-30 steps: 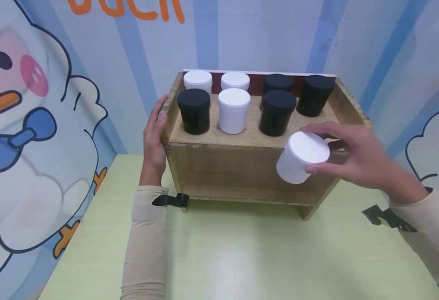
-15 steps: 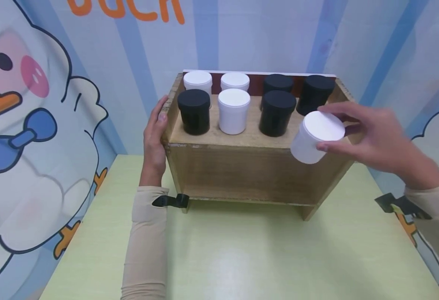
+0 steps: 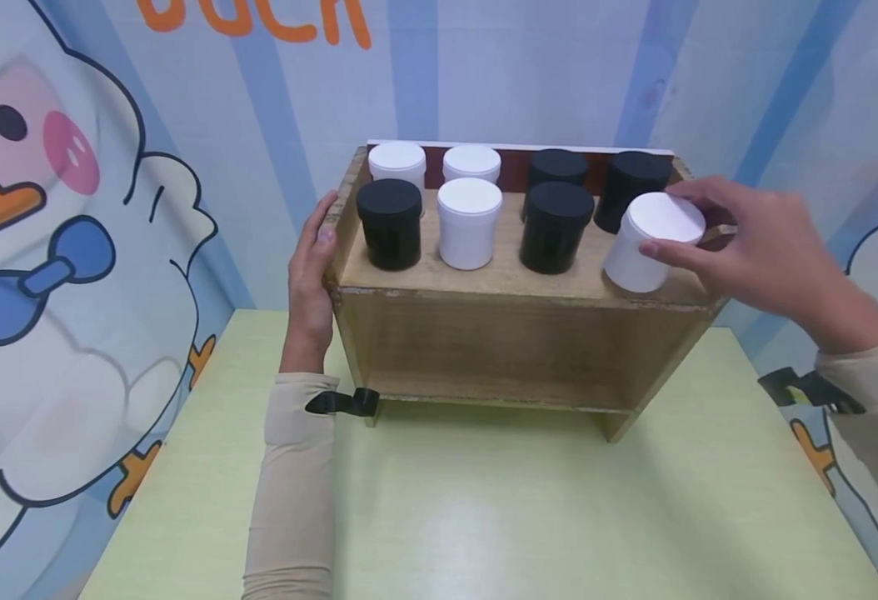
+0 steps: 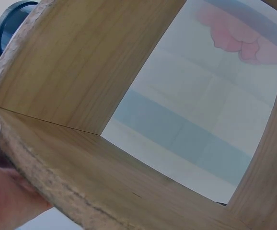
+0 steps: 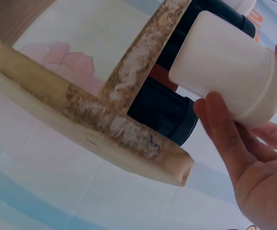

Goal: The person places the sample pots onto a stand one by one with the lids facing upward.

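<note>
My right hand [image 3: 776,250] grips a white lidded jar [image 3: 637,262] between thumb and fingers. The jar overlaps the front right corner of the wooden shelf unit's top board [image 3: 439,294]; the right wrist view has its base close by the board's rough front edge. My left hand [image 3: 307,292] rests along the unit's left side, fingers straight and thumb near the front edge. On the top board's front row stand a black jar [image 3: 390,229], a white jar [image 3: 469,229] and a black jar [image 3: 556,233]. In the left wrist view, the left hand [image 4: 9,196] is mostly cut off.
Behind the front row stand two white jars, one at the left corner [image 3: 397,160], and two black jars, one at the right [image 3: 634,187]. Raised side panels flank the top board. Below is a compartment [image 3: 484,350]. The unit stands on a pale green table [image 3: 446,500] before a printed curtain.
My right hand has carried the white jar up and to the right, from in front of the compartment to the top board's front right corner. The left hand has stayed in place.
</note>
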Demonstrator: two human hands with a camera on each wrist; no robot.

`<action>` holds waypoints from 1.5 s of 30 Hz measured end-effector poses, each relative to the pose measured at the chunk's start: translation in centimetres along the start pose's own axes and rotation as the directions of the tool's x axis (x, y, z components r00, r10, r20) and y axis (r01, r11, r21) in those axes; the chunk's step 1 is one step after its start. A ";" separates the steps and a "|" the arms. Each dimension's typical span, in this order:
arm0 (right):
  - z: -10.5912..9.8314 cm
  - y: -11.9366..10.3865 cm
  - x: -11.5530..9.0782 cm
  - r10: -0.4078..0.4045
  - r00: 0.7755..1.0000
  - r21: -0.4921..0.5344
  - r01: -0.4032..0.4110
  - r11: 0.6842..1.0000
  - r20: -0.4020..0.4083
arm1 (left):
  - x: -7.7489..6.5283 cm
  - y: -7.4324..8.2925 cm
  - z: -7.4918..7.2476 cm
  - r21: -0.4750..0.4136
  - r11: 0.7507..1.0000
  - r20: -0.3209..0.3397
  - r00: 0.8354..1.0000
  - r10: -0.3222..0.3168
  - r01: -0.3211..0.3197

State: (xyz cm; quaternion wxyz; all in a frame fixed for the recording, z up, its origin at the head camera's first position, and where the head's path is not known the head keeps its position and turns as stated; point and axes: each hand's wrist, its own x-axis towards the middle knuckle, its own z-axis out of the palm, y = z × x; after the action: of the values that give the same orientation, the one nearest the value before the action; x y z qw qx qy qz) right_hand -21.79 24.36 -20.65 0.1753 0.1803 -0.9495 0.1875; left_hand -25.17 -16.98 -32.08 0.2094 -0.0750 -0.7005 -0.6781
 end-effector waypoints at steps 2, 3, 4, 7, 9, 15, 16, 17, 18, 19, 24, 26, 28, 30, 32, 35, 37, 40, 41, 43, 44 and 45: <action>0.0 0.1 0.5 0.035 0.999 -0.023 -0.034 0.999 0.018 | 0.0 0.0 0.0 0.000 1.000 0.000 1.000 0.003 -0.003; 0.0 0.2 0.7 0.054 0.998 -0.032 -0.053 0.998 0.028 | 0.0 0.0 0.0 -0.002 1.000 -0.001 1.000 0.003 -0.003; 0.0 0.2 0.9 0.069 0.997 -0.045 -0.067 0.997 0.035 | 0.0 0.0 0.0 -0.004 1.000 -0.001 1.000 0.004 -0.004; 0.1 0.4 1.5 0.111 0.992 -0.067 -0.107 0.992 0.059 | -0.1 0.0 0.1 -0.005 1.000 -0.002 1.000 0.003 -0.003; 0.0 0.5 1.8 0.129 0.989 -0.079 -0.124 0.989 0.074 | -0.1 0.0 0.1 -0.006 1.000 -0.003 1.000 0.000 0.000; 0.1 1.0 2.2 0.124 0.988 -0.108 -0.114 0.988 0.092 | 0.0 -0.1 0.2 0.003 1.000 -0.002 1.000 0.000 0.000; 0.1 1.0 2.2 0.123 0.988 -0.110 -0.113 0.988 0.094 | 0.0 0.0 0.2 0.005 1.000 -0.002 1.000 0.002 -0.002; 0.1 1.0 2.3 0.124 0.988 -0.110 -0.113 0.987 0.097 | 0.0 0.0 0.2 0.006 1.000 -0.002 1.000 0.002 -0.002; 0.1 1.1 2.3 0.128 0.987 -0.111 -0.116 0.987 0.100 | 0.0 0.0 0.2 0.007 1.000 -0.002 1.000 0.002 -0.002; 0.2 1.0 2.4 0.132 0.986 -0.111 -0.120 0.986 0.102 | 0.0 0.0 0.2 0.007 1.000 -0.002 1.000 0.001 -0.001; 0.4 1.0 2.6 0.137 0.986 -0.121 -0.125 0.985 0.095 | 0.0 0.0 0.1 0.008 1.000 -0.002 1.000 -0.004 0.004; 0.5 1.0 2.7 0.139 0.986 -0.123 -0.127 0.984 0.094 | 0.0 0.0 0.1 0.010 1.000 -0.003 1.000 -0.004 0.004; 0.5 0.9 2.9 0.146 0.984 -0.121 -0.134 0.984 0.097 | 0.0 0.0 0.1 0.010 1.000 -0.003 1.000 -0.006 0.006; 0.5 0.8 3.0 0.150 0.983 -0.131 -0.137 0.982 0.101 | 0.1 -0.1 0.1 0.009 1.000 -0.003 1.000 -0.004 0.004; 0.4 0.7 3.1 0.164 0.980 -0.133 -0.149 0.980 0.111 | 0.1 0.0 0.1 0.011 1.000 -0.003 1.000 -0.002 0.002; 0.5 0.4 3.1 0.185 0.976 -0.127 -0.170 0.977 0.117 | 0.2 0.0 -0.1 0.017 1.000 0.001 1.000 -0.002 0.002; 0.3 0.2 2.7 0.209 0.972 -0.110 -0.197 0.974 0.111 | 0.2 0.1 -0.2 0.033 0.999 0.005 1.000 -0.006 0.006; -0.1 -0.4 1.8 0.239 0.969 -0.102 -0.232 0.967 0.057 | -0.1 -0.1 -0.7 0.058 0.998 0.013 1.000 -0.028 0.027; -0.3 -0.7 1.4 0.247 0.968 -0.100 -0.243 0.965 0.033 | -0.4 -0.2 -1.0 0.066 0.997 0.015 0.999 -0.036 0.035; -0.7 -1.3 0.4 0.255 0.966 -0.108 -0.257 0.960 -0.030 | -1.1 -0.5 -1.7 0.078 0.996 0.015 0.999 -0.043 0.042; -0.9 -1.6 -0.3 0.253 0.965 -0.110 -0.259 0.960 -0.066 | -1.6 -0.7 -2.1 0.081 0.996 0.011 0.999 -0.045 0.044; -1.0 -1.9 -1.0 0.250 0.963 -0.107 -0.260 0.960 -0.100 | -2.2 -1.0 -2.5 0.089 0.995 0.006 0.999 -0.043 0.042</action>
State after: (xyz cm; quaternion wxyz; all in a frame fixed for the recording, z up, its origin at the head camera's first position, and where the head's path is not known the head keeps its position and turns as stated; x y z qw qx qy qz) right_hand -19.86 23.39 -19.66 0.2005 0.0374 -0.9660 0.1591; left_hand -23.12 -19.12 -33.83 0.1955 -0.0534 -0.7323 -0.6502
